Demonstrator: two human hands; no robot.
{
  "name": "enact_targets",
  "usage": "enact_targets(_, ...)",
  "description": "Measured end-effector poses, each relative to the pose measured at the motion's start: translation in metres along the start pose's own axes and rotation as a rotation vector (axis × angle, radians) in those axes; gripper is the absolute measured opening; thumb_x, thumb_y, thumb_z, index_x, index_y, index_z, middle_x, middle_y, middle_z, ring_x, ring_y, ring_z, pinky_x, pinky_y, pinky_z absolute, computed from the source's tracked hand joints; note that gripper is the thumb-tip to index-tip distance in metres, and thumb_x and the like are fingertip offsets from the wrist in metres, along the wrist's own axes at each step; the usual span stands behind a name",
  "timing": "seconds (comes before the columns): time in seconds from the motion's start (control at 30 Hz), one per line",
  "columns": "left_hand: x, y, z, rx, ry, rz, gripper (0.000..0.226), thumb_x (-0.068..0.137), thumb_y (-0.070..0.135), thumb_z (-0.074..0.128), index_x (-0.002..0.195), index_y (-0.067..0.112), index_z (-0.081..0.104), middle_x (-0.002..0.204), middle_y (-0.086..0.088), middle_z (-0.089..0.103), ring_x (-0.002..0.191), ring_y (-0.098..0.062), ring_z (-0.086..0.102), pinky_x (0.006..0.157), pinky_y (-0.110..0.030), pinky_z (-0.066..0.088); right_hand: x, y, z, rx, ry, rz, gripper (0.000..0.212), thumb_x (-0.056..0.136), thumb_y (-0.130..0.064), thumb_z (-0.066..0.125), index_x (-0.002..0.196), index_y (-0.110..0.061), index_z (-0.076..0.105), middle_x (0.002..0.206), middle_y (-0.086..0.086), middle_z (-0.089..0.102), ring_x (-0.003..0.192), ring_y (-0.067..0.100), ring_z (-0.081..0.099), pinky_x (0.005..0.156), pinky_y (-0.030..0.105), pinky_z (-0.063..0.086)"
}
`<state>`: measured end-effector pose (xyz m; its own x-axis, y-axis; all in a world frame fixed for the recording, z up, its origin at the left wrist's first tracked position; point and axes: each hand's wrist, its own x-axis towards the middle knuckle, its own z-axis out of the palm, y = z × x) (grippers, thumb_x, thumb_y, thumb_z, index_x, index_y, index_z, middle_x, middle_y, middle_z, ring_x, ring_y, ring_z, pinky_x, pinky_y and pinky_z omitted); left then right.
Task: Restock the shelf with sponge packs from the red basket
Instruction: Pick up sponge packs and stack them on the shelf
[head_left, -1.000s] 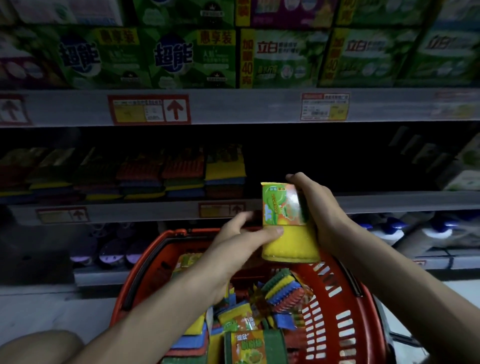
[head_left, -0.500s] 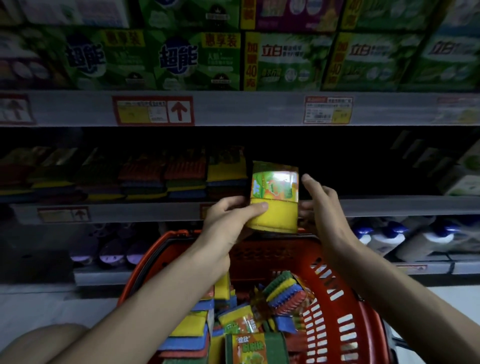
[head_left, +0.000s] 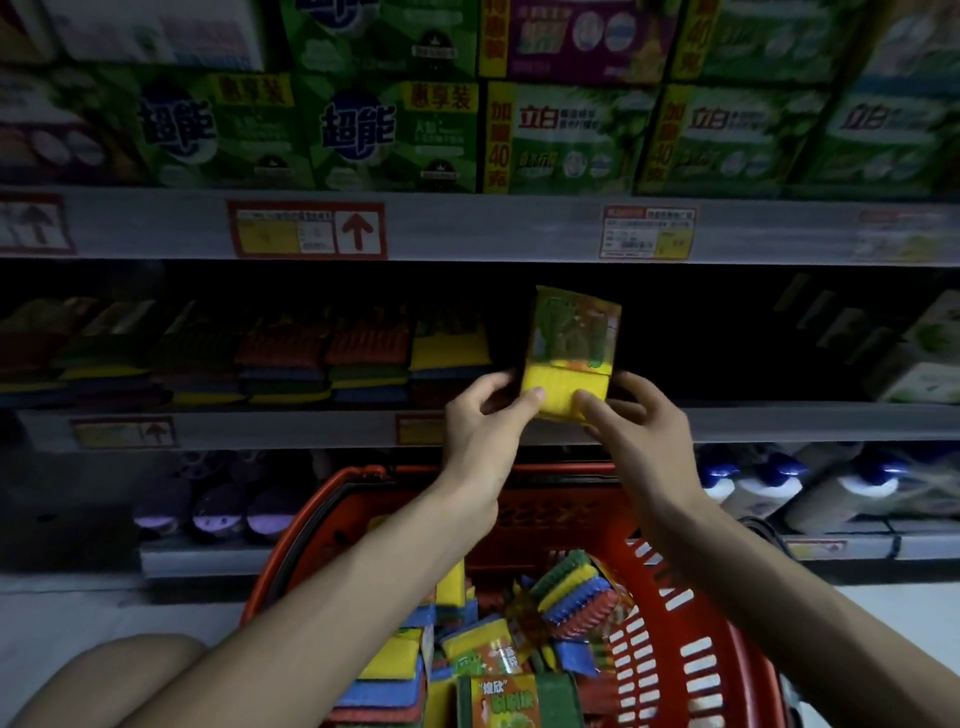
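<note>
Sponge stacks (head_left: 280, 358) in red, yellow, green and blue fill the left part of the middle shelf (head_left: 260, 428), in dim light. Just right of the last stack, the left hand (head_left: 483, 421) pinches the lower left corner of a sponge pack (head_left: 569, 353), thumb on its yellow front and fingers curled behind. The pack stands upright with its printed label at the top, raised in front of the dark open stretch of that shelf, its lower edge about level with the shelf lip; whether it touches the shelf I cannot tell. The right hand (head_left: 641, 423) grips the lower right corner in the same way, thumb in front. Below both forearms sits the red basket (head_left: 691, 639), with more sponge packs (head_left: 566, 603) heaped inside. Farther right, on the lower shelf, stand white bottles (head_left: 810, 488) with blue caps.
</note>
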<state>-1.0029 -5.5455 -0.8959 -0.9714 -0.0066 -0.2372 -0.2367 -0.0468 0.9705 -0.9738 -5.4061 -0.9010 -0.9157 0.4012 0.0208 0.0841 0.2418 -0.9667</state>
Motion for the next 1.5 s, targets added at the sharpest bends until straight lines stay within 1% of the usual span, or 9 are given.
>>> enact_targets(0.2,0.000,-0.006,0.004,-0.006,-0.009,-0.014,0.045,0.098,0.023,0.067,0.142,0.027,0.057,0.124,0.010,0.062,0.123,-0.015,0.059,0.111,-0.045,0.047,0.021,0.004,0.010,-0.045,0.103,-0.088,0.032,0.094,-0.035,0.072,0.121,-0.020,0.064,0.107,-0.003,0.073,0.101,0.012,0.069,0.093,0.048,0.056)
enact_targets(0.4,0.002,-0.008,0.003,-0.003,-0.012,-0.013,0.049,0.099,0.017,0.065,0.147,0.024,0.053,0.145,0.002,0.057,0.131,-0.017,0.055,0.112,-0.044,0.046,0.023,0.006,0.017,-0.072,0.041,-0.078,0.033,0.093,-0.030,0.067,0.126,-0.027,0.060,0.115,-0.005,0.071,0.108,0.014,0.067,0.098,0.048,0.054)
enact_targets(0.57,0.001,-0.005,0.005,-0.025,-0.015,-0.027,0.053,0.101,0.013,0.062,0.151,0.021,0.047,0.154,0.000,0.049,0.138,-0.018,0.049,0.114,-0.044,0.044,0.022,0.000,0.016,-0.124,0.001,-0.112,0.036,0.091,-0.020,0.066,0.124,-0.032,0.057,0.105,-0.021,0.065,0.104,0.013,0.067,0.090,0.049,0.058)
enact_targets(0.73,0.001,-0.005,0.003,-0.042,0.038,-0.054,0.051,0.101,0.011,0.060,0.150,0.018,0.049,0.145,-0.004,0.057,0.130,-0.022,0.056,0.112,-0.044,0.046,0.028,0.001,0.014,-0.121,-0.019,-0.093,0.035,0.093,-0.017,0.065,0.125,-0.032,0.059,0.105,-0.013,0.069,0.089,0.011,0.067,0.078,0.046,0.059)
enact_targets(0.9,0.004,-0.007,-0.014,-0.151,0.090,-0.201,0.035,0.103,0.006,0.056,0.138,0.008,0.057,0.114,-0.009,0.072,0.104,-0.018,0.071,0.090,-0.033,0.057,0.028,0.003,0.008,-0.004,0.118,-0.030,0.013,0.095,-0.019,0.066,0.106,-0.024,0.063,0.095,0.000,0.069,0.087,0.024,0.067,0.071,0.041,0.051)
enact_targets(1.07,0.015,-0.004,-0.030,-0.326,0.195,-0.319,0.016,0.102,0.011,0.059,0.114,0.007,0.067,0.109,-0.010,0.076,0.090,-0.015,0.074,0.083,-0.031,0.057,0.023,0.004,0.016,0.217,-0.043,0.268,0.021,0.098,-0.020,0.067,0.106,-0.001,0.072,0.070,-0.002,0.061,0.057,0.006,0.058,0.070,0.024,0.038)
enact_targets(1.2,0.023,-0.002,-0.033,-0.388,0.288,-0.313,0.013,0.100,0.013,0.062,0.111,0.008,0.067,0.108,-0.009,0.076,0.082,-0.014,0.074,0.077,-0.029,0.058,0.026,0.002,0.027,0.303,-0.076,0.382,0.019,0.100,-0.016,0.064,0.111,-0.002,0.070,0.051,-0.010,0.054,0.040,-0.001,0.050,0.043,0.017,0.032)
enact_targets(1.37,0.032,-0.006,-0.035,-0.363,0.341,-0.297,0.011,0.097,0.018,0.066,0.106,0.011,0.066,0.102,-0.009,0.077,0.064,-0.010,0.071,0.053,-0.021,0.046,0.031,-0.003,0.037,0.380,-0.042,0.442,0.014,0.101,-0.016,0.063,0.104,-0.004,0.070,0.064,-0.005,0.066,0.053,0.006,0.063,0.039,0.015,0.034)
enact_targets(1.5,0.037,-0.007,-0.039,-0.345,0.381,-0.289,0.010,0.096,0.017,0.068,0.101,0.008,0.066,0.089,-0.008,0.075,0.062,-0.010,0.069,0.048,-0.021,0.040,0.033,-0.002,0.039,0.413,-0.047,0.474,0.014,0.101,-0.014,0.062,0.091,-0.004,0.066,0.043,-0.009,0.055,0.040,0.002,0.055,0.035,0.015,0.029)
